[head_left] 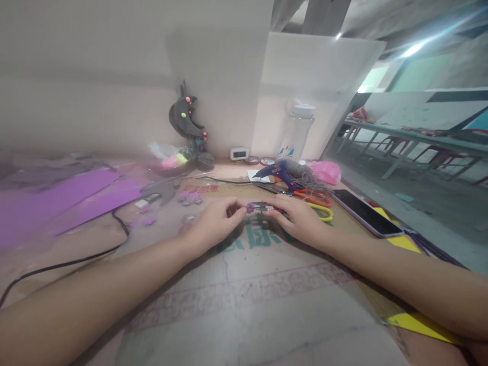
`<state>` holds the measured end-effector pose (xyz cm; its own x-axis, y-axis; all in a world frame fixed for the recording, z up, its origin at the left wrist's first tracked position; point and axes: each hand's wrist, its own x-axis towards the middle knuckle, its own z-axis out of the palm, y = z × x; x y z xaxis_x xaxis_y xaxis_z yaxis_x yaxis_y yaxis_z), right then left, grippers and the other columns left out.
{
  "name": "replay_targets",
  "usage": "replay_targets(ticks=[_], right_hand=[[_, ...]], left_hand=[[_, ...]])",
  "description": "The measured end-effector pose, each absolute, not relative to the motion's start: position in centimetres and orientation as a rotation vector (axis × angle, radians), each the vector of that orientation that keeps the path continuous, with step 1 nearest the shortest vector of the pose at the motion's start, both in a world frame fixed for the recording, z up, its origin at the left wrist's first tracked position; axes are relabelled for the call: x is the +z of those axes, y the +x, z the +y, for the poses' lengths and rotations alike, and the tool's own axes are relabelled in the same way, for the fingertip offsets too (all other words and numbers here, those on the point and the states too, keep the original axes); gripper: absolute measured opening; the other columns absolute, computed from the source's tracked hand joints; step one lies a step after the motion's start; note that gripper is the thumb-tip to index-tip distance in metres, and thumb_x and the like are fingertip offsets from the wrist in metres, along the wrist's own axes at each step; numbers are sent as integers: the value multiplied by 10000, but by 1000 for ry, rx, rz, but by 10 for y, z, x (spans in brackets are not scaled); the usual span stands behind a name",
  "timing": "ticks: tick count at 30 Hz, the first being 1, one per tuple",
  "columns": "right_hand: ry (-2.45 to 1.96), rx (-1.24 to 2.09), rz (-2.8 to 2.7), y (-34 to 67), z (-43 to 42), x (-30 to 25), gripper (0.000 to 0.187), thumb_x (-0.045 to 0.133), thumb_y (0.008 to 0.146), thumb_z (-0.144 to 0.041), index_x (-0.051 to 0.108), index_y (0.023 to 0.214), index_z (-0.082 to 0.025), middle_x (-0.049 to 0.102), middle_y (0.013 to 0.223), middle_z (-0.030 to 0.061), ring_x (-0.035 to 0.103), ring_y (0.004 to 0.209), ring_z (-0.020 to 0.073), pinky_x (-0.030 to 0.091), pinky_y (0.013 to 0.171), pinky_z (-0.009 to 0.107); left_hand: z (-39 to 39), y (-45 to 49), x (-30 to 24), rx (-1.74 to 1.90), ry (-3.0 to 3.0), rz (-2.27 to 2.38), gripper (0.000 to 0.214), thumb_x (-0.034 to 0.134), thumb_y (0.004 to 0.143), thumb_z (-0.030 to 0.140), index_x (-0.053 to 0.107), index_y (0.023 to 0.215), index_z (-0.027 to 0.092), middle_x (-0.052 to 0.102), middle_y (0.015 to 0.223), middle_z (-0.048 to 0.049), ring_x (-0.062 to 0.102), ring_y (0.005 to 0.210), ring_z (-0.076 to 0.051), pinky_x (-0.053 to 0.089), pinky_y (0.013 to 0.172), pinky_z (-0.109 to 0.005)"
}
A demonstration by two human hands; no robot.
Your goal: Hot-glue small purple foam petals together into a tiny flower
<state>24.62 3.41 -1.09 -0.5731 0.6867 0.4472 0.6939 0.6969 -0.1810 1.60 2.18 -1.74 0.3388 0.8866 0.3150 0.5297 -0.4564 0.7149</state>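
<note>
Purple piece (250,207) sits pinched in the fingertips of the left hand (217,217), at the leftward tip of the small tool (269,208) gripped crosswise by the right hand (301,216).

We see 1 clear, white-lidded bottle (298,131) near 1 small white clock (239,153), and 1 dark-screened phone (366,212) beside a yellow sheet (404,243).
</note>
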Motion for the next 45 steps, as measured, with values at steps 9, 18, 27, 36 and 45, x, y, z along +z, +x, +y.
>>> replay_targets(ticks=[9, 18, 27, 36, 45], right_hand=[[-1034, -35, -2394, 247, 33, -10, 338, 443, 946, -356, 644, 1144, -169, 667, 896, 88, 606, 801, 197, 458, 705, 305], [-1084, -14, -2413, 247, 35, -12, 345, 443, 949, -367, 635, 1159, -172, 673, 944, 84, 614, 843, 198, 460, 726, 300], [-1064, 16, -2407, 245, 33, -10, 337, 467, 939, -348, 630, 1163, -157, 675, 941, 89, 615, 830, 196, 459, 723, 300], [-971, -88, -2445, 247, 36, -12, 352, 462, 945, -368, 623, 1168, -148, 648, 895, 84, 602, 801, 189, 455, 709, 292], [-912, -167, -2453, 248, 39, -14, 349, 465, 944, -363, 628, 1164, -146, 640, 883, 88, 591, 793, 190, 452, 695, 291]], left_hand=[[25, 15, -19, 1017, 2027, 1288, 245, 479, 855, 388, 602, 802, 183, 646, 737, -18, 569, 664, -162, 409, 608, -258], [23, 16, -18, 979, 2056, 1278, 235, 468, 866, 376, 583, 790, 185, 632, 717, -8, 558, 647, -153, 392, 594, -251], [21, 16, -16, 912, 2145, 1230, 228, 458, 873, 340, 583, 761, 186, 622, 690, 2, 543, 629, -140, 381, 583, -236], [21, 16, -17, 899, 2126, 1209, 218, 463, 868, 333, 595, 788, 179, 638, 695, 4, 556, 629, -137, 400, 592, -236], [21, 17, -16, 902, 2100, 1186, 222, 469, 868, 338, 595, 785, 176, 634, 688, 2, 557, 618, -129, 410, 591, -233]])
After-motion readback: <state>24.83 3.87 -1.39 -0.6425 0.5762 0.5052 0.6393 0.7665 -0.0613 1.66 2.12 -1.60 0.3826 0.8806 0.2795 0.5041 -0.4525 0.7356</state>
